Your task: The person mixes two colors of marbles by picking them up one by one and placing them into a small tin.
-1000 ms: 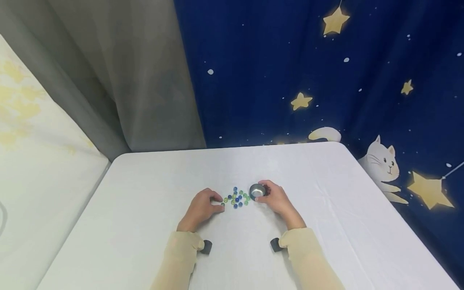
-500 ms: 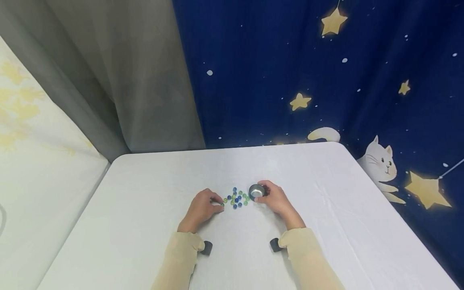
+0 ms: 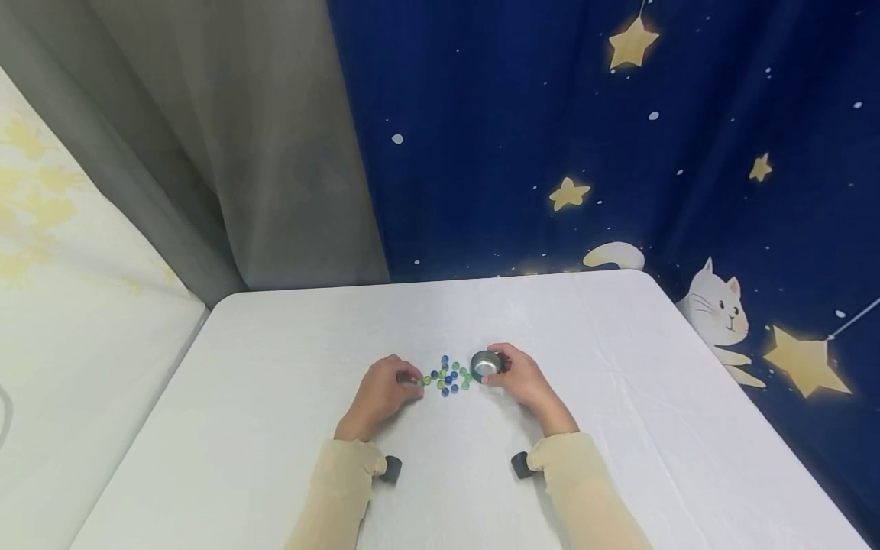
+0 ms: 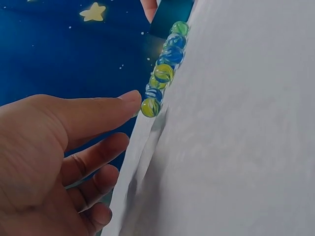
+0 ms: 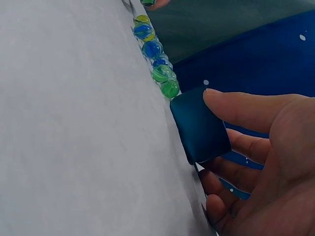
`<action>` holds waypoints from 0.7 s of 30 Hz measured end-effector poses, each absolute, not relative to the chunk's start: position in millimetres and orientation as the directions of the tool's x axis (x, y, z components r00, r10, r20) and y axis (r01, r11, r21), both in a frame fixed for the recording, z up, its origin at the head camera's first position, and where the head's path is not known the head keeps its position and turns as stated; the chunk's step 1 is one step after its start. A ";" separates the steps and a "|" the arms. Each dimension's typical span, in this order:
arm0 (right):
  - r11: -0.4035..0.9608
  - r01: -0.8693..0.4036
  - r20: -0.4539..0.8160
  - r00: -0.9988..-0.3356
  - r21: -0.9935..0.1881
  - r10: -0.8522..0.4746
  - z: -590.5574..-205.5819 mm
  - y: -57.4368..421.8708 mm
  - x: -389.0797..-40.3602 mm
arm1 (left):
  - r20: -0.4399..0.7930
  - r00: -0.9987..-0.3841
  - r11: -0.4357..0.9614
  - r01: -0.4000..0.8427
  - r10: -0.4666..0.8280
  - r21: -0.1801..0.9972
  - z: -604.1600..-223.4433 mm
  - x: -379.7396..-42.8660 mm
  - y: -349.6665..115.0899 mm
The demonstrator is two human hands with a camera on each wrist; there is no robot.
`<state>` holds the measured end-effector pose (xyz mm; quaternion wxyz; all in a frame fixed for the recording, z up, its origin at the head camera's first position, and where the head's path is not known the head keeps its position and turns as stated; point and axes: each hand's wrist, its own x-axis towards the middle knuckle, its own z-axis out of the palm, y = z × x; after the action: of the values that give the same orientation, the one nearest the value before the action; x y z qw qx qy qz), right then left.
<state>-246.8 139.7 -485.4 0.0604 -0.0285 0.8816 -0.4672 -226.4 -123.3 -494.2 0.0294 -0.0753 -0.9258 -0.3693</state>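
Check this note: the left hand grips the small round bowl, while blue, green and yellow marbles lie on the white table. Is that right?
No: the right hand grips the small round bowl, as the head and right wrist views show. Blue, green and yellow marbles do lie on the white table.
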 end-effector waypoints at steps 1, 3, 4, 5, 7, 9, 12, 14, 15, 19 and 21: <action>0.559 0.008 -0.081 -0.991 -0.829 -0.107 -485.5 139.6 -246.8 | 0.113 -0.986 0.710 0.165 0.120 0.685 -494.0 -226.4 -122.9; 0.557 0.008 -0.082 -0.991 -0.831 -0.108 -485.8 139.5 -246.8 | 0.120 -0.985 0.696 0.173 0.125 0.697 -493.5 -226.1 -121.8; 0.556 0.008 -0.082 -0.991 -0.831 -0.107 -486.0 139.6 -246.8 | 0.122 -0.984 0.687 0.177 0.128 0.705 -493.0 -226.0 -121.0; 0.556 0.008 -0.081 -0.991 -0.831 -0.107 -485.9 139.5 -246.7 | 0.123 -0.984 0.681 0.179 0.131 0.710 -492.1 -225.7 -119.9; 0.556 0.005 -0.079 -0.991 -0.831 -0.108 -485.7 139.4 -246.6 | 0.123 -0.983 0.669 0.183 0.136 0.721 -490.3 -225.3 -117.4; 0.557 0.004 -0.077 -0.991 -0.830 -0.107 -485.5 139.5 -246.4 | 0.121 -0.983 0.660 0.185 0.141 0.728 -487.6 -224.5 -114.6; 0.559 0.002 -0.074 -0.991 -0.829 -0.107 -485.1 139.5 -246.0 | 0.121 -0.983 0.651 0.183 0.139 0.737 -484.5 -223.3 -110.6; 0.560 0.002 -0.074 -0.992 -0.828 -0.107 -484.7 139.5 -245.4 | 0.129 -0.982 0.649 0.188 0.138 0.738 -483.0 -222.6 -108.4; 0.561 0.001 -0.074 -0.992 -0.828 -0.107 -484.4 139.4 -245.1 | 0.133 -0.982 0.647 0.188 0.133 0.739 -482.5 -222.4 -107.4; 0.563 0.004 -0.077 -0.991 -0.827 -0.106 -483.1 139.1 -243.8 | 0.166 -0.978 0.642 0.210 0.129 0.737 -480.9 -221.5 -104.5; 0.563 0.005 -0.080 -0.991 -0.826 -0.108 -482.5 138.9 -243.3 | 0.178 -0.976 0.636 0.216 0.124 0.741 -480.3 -221.2 -103.5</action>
<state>-243.3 138.9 -482.5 0.0605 -0.0290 0.8820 -0.4665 -221.2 -103.5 -480.3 0.0552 -0.0942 -0.9026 -0.4164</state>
